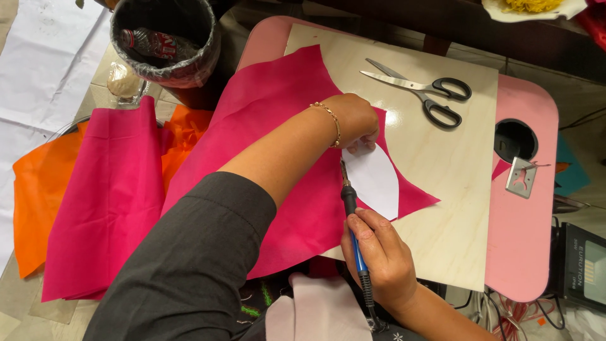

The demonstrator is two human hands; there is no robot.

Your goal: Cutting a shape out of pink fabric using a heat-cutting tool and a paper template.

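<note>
My left hand (356, 120), with a gold bracelet on the wrist, presses down the top of a white petal-shaped paper template (377, 180) lying on pink fabric (284, 126). My right hand (377, 256) grips a blue-and-black pen-shaped heat tool (351, 211) like a pencil. Its tip touches the fabric at the template's left edge. The fabric is spread over a pale wooden board (448, 170) on a pink table (527, 208).
Black-handled scissors (420, 88) lie on the board's far side. A small metal stand (521, 177) sits by a round hole (514, 139) in the table. More pink fabric (107, 196) and orange fabric (38, 196) lie left, below a lined bin (165, 41). A black device (584, 265) sits at right.
</note>
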